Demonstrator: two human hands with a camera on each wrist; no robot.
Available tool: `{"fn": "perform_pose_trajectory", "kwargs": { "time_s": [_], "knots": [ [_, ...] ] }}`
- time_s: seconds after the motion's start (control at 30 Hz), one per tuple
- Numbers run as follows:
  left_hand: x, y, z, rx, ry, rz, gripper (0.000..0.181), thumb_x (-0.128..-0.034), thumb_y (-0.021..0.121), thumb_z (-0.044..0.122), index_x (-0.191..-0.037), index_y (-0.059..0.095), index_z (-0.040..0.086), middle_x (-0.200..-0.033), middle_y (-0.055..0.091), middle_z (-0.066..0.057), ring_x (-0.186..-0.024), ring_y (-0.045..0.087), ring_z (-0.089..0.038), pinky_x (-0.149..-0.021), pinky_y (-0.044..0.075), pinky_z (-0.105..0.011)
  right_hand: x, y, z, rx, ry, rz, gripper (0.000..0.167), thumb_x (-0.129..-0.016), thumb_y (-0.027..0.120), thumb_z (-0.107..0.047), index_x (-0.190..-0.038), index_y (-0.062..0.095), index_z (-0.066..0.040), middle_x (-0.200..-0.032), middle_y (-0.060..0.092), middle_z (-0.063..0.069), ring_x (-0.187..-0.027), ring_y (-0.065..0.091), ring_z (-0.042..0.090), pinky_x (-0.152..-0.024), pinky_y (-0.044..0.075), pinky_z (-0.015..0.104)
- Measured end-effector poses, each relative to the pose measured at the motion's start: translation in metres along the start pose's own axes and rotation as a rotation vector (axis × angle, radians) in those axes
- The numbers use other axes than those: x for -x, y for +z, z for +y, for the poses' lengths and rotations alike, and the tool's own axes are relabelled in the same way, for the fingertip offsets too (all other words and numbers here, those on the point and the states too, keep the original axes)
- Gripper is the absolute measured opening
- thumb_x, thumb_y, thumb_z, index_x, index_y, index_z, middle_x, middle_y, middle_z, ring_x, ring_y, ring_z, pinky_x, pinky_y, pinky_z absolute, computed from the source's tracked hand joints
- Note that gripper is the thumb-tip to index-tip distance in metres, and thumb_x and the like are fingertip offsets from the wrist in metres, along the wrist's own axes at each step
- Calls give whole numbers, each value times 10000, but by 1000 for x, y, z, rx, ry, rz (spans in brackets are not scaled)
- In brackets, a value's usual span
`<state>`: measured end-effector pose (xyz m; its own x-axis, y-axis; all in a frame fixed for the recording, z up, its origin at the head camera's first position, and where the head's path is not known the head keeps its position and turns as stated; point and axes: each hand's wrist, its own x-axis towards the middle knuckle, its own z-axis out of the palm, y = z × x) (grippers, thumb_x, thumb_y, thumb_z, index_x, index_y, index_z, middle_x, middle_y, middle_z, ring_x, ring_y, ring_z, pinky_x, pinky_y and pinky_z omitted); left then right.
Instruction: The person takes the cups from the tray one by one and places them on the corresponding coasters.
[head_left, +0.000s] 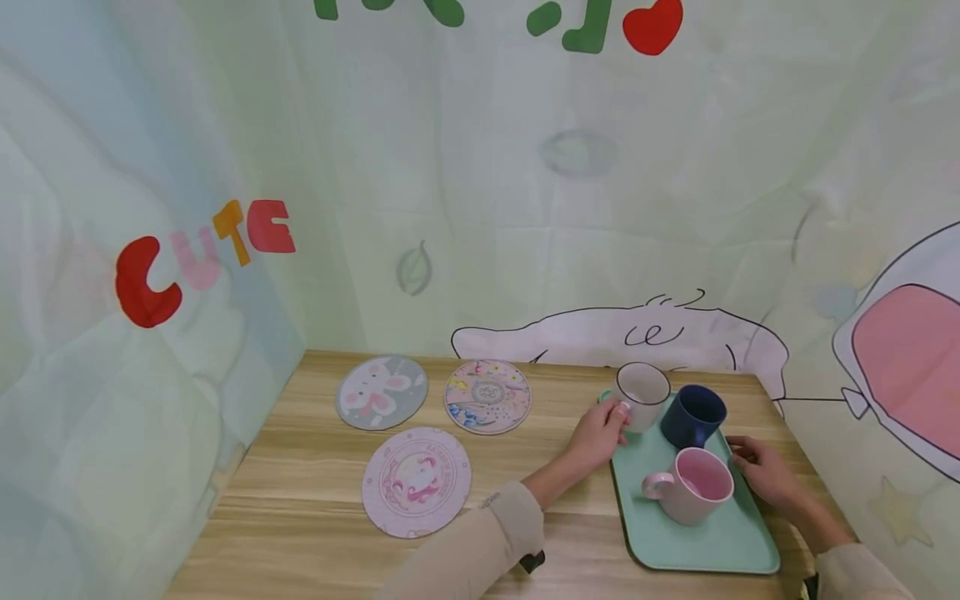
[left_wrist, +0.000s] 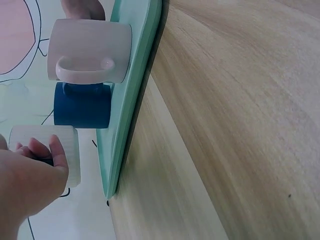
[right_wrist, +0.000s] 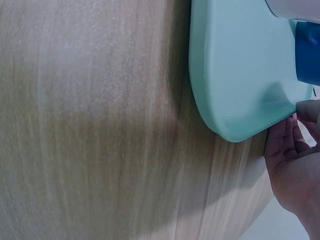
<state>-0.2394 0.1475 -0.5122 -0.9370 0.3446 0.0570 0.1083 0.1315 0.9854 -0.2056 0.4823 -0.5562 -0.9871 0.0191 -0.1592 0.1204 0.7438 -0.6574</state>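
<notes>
My left hand (head_left: 600, 433) grips the handle of a white mug with a dark rim (head_left: 643, 410) over the tray's far left corner. In the left wrist view this white mug (left_wrist: 73, 156) hangs clear of the tray, base apart from its surface. A dark blue mug (head_left: 684, 423) and a pink mug (head_left: 692, 496) stand upright on the mint-green tray (head_left: 675, 546), the pink one nearer, its handle pointing left. At the tray's right edge is my right hand (head_left: 767, 473). In the right wrist view its thumb lies on the rim, with the fingers (right_wrist: 281, 137) below, pinching the edge.
Left of the tray, three round coasters lie on the wooden table: a grey rabbit one (head_left: 382, 392), a floral one (head_left: 487, 397) and a pink one (head_left: 417, 483). Printed cloth (head_left: 487, 208) hangs behind the table and along both sides.
</notes>
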Motion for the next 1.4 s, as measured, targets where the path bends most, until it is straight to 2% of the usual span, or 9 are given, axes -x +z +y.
{"fn": "perform_pose_trajectory", "kwargs": {
  "time_s": [0.17,0.27,0.53,0.73,0.93,1.03,1.1,1.23,1.4],
  "knots": [
    [3,-4,1,19,-1,-29,304,-1151,464,257,-1020,650,55,-997,666,-144,-731,592,-70,-750,569,-253,1,0,-1,5,-7,6,421,-1061,501,-2,-1452,453,148,-1221,604,346,-1081,593,435,-905,536,523],
    [5,-7,5,15,0,-38,309,-1151,465,255,-1031,655,43,-987,663,-118,-736,595,-75,-764,584,-280,1,-1,-1,3,-6,6,421,-1064,502,-7,-1455,455,143,-1223,605,342,-1085,592,432,-912,532,530],
    [8,-17,11,17,-9,-31,334,-1151,458,278,-1035,668,45,-986,676,-101,-746,613,-85,-702,519,-230,1,-1,-2,6,-14,11,414,-1063,501,-4,-1449,465,141,-1215,611,339,-1077,595,425,-888,530,487],
    [9,-24,9,31,-4,-17,332,-1154,449,258,-1059,664,24,-1026,678,-144,-788,641,-146,-814,599,-389,2,-2,-6,4,5,2,427,-1073,480,-13,-1466,432,148,-1252,575,379,-1097,579,456,-916,528,534],
    [12,-31,5,34,-9,-6,336,-1158,435,245,-1056,654,12,-1038,671,-182,-838,657,-218,-894,587,-515,3,-1,-7,17,-3,5,419,-1068,491,-4,-1453,442,155,-1239,585,382,-1091,585,464,-909,528,536],
    [13,-36,4,24,-22,2,342,-1159,433,258,-1059,659,22,-1009,668,-121,-863,667,-242,-888,589,-487,3,0,-6,24,-19,17,405,-1064,501,3,-1436,459,158,-1217,599,375,-1077,597,457,-891,531,516],
    [14,-39,3,8,-24,8,343,-1159,432,265,-1060,663,32,-987,662,-66,-865,670,-230,-854,594,-412,3,0,-6,28,-28,26,399,-1062,504,7,-1430,469,157,-1208,609,366,-1074,604,447,-879,532,490],
    [16,-47,3,-21,-15,18,344,-1158,434,268,-1055,670,41,-964,665,-42,-862,675,-215,-773,551,-274,3,0,-6,31,-41,34,394,-1060,511,7,-1422,479,157,-1186,622,348,-1055,608,430,-840,522,423],
    [18,-58,4,-29,-16,29,334,-1156,438,269,-1052,667,49,-960,657,-32,-840,652,-168,-758,537,-261,3,0,-5,22,-32,24,403,-1066,501,-3,-1436,467,153,-1195,616,343,-1061,599,424,-845,518,427]
  ]
}}
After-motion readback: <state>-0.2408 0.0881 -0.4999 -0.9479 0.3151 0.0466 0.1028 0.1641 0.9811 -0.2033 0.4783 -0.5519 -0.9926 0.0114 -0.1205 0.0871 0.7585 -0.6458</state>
